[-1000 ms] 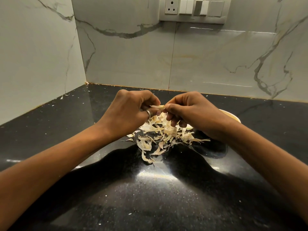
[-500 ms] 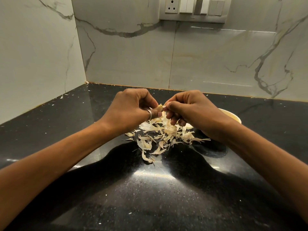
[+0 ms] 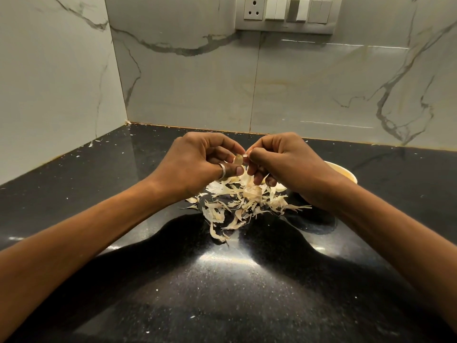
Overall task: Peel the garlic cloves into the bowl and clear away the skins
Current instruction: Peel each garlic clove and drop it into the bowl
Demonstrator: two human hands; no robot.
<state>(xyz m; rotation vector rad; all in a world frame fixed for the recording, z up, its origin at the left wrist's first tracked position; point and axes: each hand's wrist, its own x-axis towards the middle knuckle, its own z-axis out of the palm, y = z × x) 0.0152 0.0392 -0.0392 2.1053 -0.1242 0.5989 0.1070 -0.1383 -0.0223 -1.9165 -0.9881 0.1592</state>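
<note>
Sitting between the two hands, the garlic clove (image 3: 238, 159) is held up off the black counter (image 3: 222, 293), directly above the heap of skins (image 3: 237, 204). It shows only as a small pale oval. Its long axis looks roughly upright, the upper end tipped a little to the right, though so little of it is visible that the lean is hard to call.

The left hand (image 3: 197, 164) has it — fingers curled in from the left, their tips closed on the clove's left side, with the ringed thumb (image 3: 231, 170) just below. The right hand (image 3: 291, 164) meets it from the right, thumb and forefinger pinched narrow on a tab of skin (image 3: 245, 155) at the clove's upper right edge. Its other fingers curl loosely beneath and grip nothing that can be seen.

So the pull to come likely runs rightward, away from the clove and across its long axis, while the left hand anchors it.

The bowl (image 3: 346, 173) lies right and slightly far of the heap, mostly hidden behind the right wrist, with only its rim showing and its contents out of sight. The right hand is nearer to it, yet the clove is in the left, so the drop will probably call for a reach across or a handover.
</note>
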